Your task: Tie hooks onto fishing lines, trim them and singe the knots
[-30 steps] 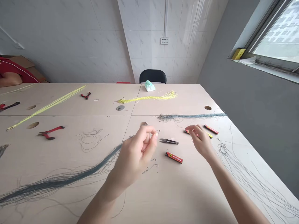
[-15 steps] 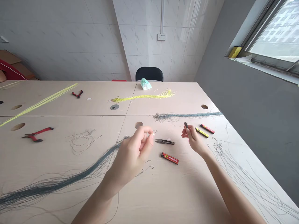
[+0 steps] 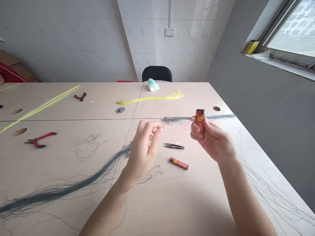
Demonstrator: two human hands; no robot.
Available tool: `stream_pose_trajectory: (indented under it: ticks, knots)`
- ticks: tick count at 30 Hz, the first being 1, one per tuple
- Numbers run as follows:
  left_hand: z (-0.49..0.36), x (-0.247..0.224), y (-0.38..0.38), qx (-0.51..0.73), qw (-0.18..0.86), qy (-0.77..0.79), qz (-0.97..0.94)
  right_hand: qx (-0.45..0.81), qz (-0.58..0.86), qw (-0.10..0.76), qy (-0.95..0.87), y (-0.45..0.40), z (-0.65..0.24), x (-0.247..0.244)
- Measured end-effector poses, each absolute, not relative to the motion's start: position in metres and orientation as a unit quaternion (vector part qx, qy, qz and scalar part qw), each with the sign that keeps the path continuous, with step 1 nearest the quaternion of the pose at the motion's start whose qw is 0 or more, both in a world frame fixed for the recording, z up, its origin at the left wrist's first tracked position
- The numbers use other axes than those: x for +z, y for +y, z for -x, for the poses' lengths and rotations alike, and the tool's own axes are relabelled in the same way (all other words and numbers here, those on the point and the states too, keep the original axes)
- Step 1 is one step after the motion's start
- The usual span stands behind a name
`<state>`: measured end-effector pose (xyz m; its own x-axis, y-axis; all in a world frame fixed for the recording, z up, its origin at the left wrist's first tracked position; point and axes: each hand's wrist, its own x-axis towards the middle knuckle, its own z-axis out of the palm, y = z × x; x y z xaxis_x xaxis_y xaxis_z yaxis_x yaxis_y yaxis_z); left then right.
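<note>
In the head view my left hand (image 3: 144, 152) is raised over the table, thumb and forefinger pinched on a tiny fishing hook (image 3: 162, 127) whose line barely shows. My right hand (image 3: 218, 141) grips a red lighter (image 3: 200, 124), held upright with its black top uppermost and apart from the left hand. Between and below the hands lie thread snips (image 3: 174, 146) and a second red lighter (image 3: 179, 163). Loose hooks (image 3: 155, 173) with line lie by my left wrist. A thick bundle of dark blue-grey line (image 3: 91, 180) runs leftward from behind that hand.
Red-handled pliers (image 3: 40, 140) and a loose coil of line (image 3: 86, 147) lie left. Farther back are a yellow line bundle (image 3: 152, 98), another blue-grey bundle (image 3: 221, 117), smaller pliers (image 3: 80, 96) and a tissue pack (image 3: 153, 85). Loose strands (image 3: 270, 193) spread along the right.
My right hand has risen and turned, bringing the red lighter upright into full view. It now covers the spot where a yellow and a red lighter lay. My left hand has moved up slightly.
</note>
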<state>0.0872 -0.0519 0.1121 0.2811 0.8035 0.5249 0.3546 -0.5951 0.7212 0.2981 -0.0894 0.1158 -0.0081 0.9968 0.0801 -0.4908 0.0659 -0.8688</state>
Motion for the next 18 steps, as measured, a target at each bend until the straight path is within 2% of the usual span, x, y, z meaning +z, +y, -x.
stream_pose_trajectory:
  ticks: [3,7,10,14,18]
  knots:
    - [-0.089,0.114,-0.047,0.476,0.255,0.391,-0.745,0.562,0.350,0.645,-0.382,-0.094,-0.317,0.123]
    - [-0.090,0.119,-0.041,0.459,0.286,0.417,-0.731,0.504,0.392,0.630,-0.442,-0.085,-0.321,0.119]
    - [-0.088,0.122,-0.041,0.436,0.313,0.427,-0.728,0.358,0.482,0.605,-0.523,-0.074,-0.311,0.103]
    - [-0.083,0.125,-0.042,0.436,0.304,0.442,-0.723,0.158,0.536,0.638,-0.530,-0.076,-0.302,0.071]
    - [-0.080,0.127,-0.043,0.436,0.305,0.445,-0.721,0.183,0.550,0.579,-0.574,-0.095,-0.305,0.035]
